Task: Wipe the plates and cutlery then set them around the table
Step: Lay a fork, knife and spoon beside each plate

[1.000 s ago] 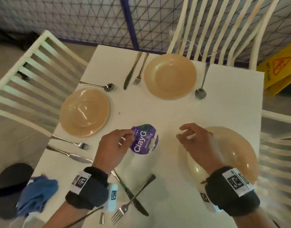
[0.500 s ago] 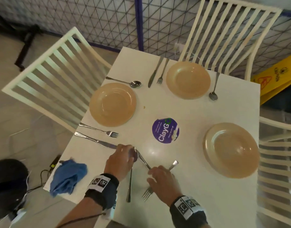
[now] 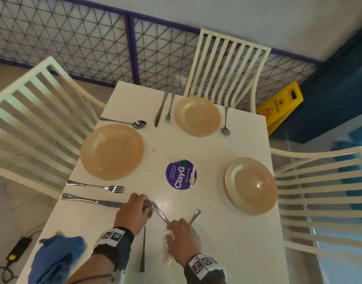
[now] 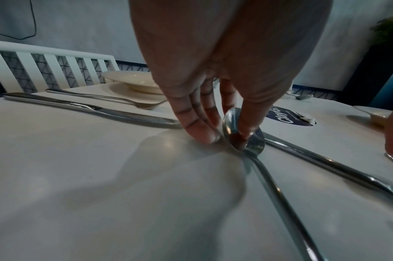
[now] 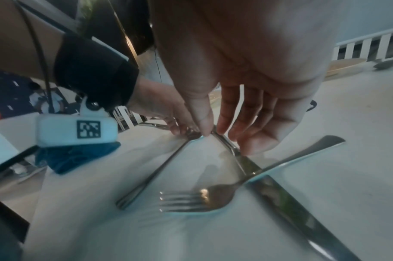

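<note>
At the table's near edge lie a spoon (image 3: 143, 245), a knife (image 3: 160, 212) and a fork (image 3: 195, 214), the fork crossing over the knife. My left hand (image 3: 144, 206) pinches the spoon's bowl (image 4: 243, 134) between thumb and fingers, and the bowl stands tilted on the table. My right hand (image 3: 172, 226) pinches the knife's handle (image 5: 226, 144) between thumb and fingers, hovering above the fork (image 5: 197, 199). Three tan plates sit at the left (image 3: 111, 151), far (image 3: 197, 115) and right (image 3: 250, 185) places. A blue cloth (image 3: 57, 261) lies at the front left corner.
Fork (image 3: 96, 186), knife (image 3: 92, 200) and spoon (image 3: 125, 121) flank the left plate. More cutlery flanks the far plate. A purple round sticker (image 3: 181, 174) marks the middle. White slatted chairs stand left (image 3: 32, 119), far (image 3: 227, 68) and right (image 3: 323, 191).
Both hands have come back from the sticker and the right plate to the cutlery at the near edge. The left hand took the spoon's bowl, the right the knife's handle.
</note>
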Demonstrator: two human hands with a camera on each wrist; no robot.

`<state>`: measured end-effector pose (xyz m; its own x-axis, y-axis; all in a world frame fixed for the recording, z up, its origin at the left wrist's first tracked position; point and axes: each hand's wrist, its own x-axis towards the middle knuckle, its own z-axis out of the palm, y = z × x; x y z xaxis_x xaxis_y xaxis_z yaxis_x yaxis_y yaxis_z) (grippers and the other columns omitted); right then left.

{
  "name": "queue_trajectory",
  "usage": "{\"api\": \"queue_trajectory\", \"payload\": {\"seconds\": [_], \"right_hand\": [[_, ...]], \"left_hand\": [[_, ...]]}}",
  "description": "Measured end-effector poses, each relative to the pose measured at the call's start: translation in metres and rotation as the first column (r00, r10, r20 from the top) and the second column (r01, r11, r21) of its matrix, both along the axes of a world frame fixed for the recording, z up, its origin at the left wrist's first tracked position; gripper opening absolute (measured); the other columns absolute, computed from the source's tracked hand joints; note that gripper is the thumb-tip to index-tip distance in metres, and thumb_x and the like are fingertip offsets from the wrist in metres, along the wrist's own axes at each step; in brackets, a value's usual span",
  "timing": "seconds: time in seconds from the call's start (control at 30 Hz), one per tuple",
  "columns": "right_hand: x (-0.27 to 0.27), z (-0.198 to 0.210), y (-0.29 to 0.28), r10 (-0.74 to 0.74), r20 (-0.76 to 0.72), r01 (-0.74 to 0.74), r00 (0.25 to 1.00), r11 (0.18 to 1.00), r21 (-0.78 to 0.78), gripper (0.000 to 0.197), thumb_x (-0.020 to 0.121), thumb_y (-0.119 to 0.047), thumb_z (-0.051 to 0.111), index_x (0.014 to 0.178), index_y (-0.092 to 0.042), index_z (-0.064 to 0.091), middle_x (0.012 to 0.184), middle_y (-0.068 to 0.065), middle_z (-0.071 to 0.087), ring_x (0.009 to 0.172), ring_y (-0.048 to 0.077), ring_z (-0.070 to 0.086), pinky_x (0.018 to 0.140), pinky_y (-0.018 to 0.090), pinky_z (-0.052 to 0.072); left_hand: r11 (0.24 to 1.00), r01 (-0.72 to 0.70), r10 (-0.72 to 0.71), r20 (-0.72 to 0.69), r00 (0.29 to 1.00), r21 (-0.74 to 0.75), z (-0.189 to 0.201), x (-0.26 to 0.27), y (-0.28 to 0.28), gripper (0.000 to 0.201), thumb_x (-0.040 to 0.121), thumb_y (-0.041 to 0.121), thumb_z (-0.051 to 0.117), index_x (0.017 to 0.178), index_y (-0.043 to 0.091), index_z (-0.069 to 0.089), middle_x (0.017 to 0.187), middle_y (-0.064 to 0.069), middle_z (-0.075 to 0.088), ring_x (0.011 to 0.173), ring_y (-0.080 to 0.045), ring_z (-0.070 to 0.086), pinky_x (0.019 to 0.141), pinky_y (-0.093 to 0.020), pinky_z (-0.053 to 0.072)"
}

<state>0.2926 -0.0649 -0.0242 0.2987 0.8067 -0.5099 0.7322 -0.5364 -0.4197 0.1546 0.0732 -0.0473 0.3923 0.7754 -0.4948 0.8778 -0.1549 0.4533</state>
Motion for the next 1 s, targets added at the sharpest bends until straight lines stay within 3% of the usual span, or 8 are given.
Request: {"api": "queue_trajectory", "payload": {"seconds": [0.13,0.3,0.47,0.6,0.7,0.83,0.93,1.0], "right_hand": [[0.014,-0.011,-0.008,0.088,0.053,-0.084,0.995,0.995,-0.06,0.035,0.088,-0.016,0.067,0.121,-0.027,0.058,0.127,-0.005,0.046,0.116,0.021,0.053,0.088,0.036,0.053],[0.031,-0.029,-0.02,0.205,0.117,-0.202,0.972,0.979,-0.042,0.032,0.09,-0.007,0.062,0.112,-0.029,0.058,0.124,-0.006,0.048,0.104,0.022,0.06,0.081,0.038,0.057],[0.05,-0.03,-0.014,0.266,0.115,-0.262,0.957,0.964,-0.048,0.018,0.094,-0.012,0.056,0.109,-0.022,0.056,0.111,-0.001,0.056,0.097,0.027,0.063,0.078,0.042,0.055],[0.065,-0.029,-0.014,0.393,0.166,-0.373,0.905,0.917,-0.139,0.02,0.1,-0.028,0.049,0.113,-0.017,0.059,0.116,0.003,0.055,0.108,0.028,0.057,0.089,0.044,0.05],[0.074,-0.028,-0.019,0.506,0.219,-0.471,0.835,0.861,-0.194,0.023,0.1,-0.024,0.049,0.118,-0.014,0.056,0.123,0.007,0.054,0.118,0.029,0.048,0.088,0.043,0.049],[0.078,-0.026,-0.025,0.591,0.287,-0.531,0.754,0.805,-0.264,0.027,0.097,-0.017,0.05,0.123,-0.009,0.053,0.126,0.012,0.053,0.119,0.033,0.046,0.092,0.046,0.041],[0.082,-0.02,-0.027,0.582,0.269,-0.518,0.767,0.81,-0.276,0.027,0.098,-0.022,0.047,0.122,-0.01,0.052,0.127,0.011,0.055,0.118,0.032,0.046,0.093,0.046,0.04],[0.087,-0.008,-0.027,0.52,0.226,-0.48,0.824,0.852,-0.209,0.044,0.098,-0.042,0.028,0.119,-0.012,0.053,0.124,0.008,0.055,0.116,0.029,0.047,0.092,0.043,0.04]], "left_hand": [[1.0,0.025,-0.025,-0.017,1.0,0.004,0.002,-0.002,0.0,0.026,0.097,0.027,0.058,0.122,0.025,0.054,0.124,0.001,0.048,0.099,-0.023,0.065,0.086,-0.038,0.055],[0.999,0.031,-0.03,-0.026,0.999,0.014,0.004,-0.002,-0.002,0.029,0.098,0.025,0.058,0.126,0.022,0.054,0.127,0.0,0.049,0.101,-0.023,0.064,0.084,-0.031,0.05],[0.999,0.023,-0.023,-0.024,0.999,0.028,0.006,-0.002,-0.004,0.029,0.097,0.025,0.059,0.126,0.022,0.055,0.126,0.0,0.05,0.1,-0.022,0.064,0.084,-0.03,0.051],[0.999,0.022,-0.021,-0.026,0.999,0.04,0.007,-0.001,-0.004,0.028,0.098,0.025,0.058,0.125,0.022,0.056,0.125,0.001,0.051,0.098,-0.021,0.063,0.079,-0.027,0.048],[0.998,0.027,-0.026,-0.028,0.999,0.048,0.006,-0.002,-0.004,0.027,0.098,0.025,0.057,0.124,0.022,0.056,0.124,0.0,0.051,0.096,-0.02,0.063,0.079,-0.027,0.049],[1.0,0.019,-0.019,-0.034,0.999,0.022,0.009,-0.003,-0.006,0.031,0.097,0.023,0.057,0.128,0.023,0.053,0.127,-0.001,0.051,0.101,-0.024,0.064,0.083,-0.031,0.051],[1.0,0.004,-0.003,-0.031,1.0,0.025,0.016,-0.005,-0.007,0.037,0.097,0.025,0.057,0.134,0.026,0.05,0.131,0.0,0.048,0.102,-0.025,0.064,0.083,-0.034,0.052],[0.997,0.023,-0.02,-0.035,0.999,0.073,0.025,-0.007,-0.006,0.041,0.096,0.027,0.058,0.136,0.028,0.048,0.135,0.001,0.044,0.101,-0.023,0.065,0.077,-0.033,0.051]]}}
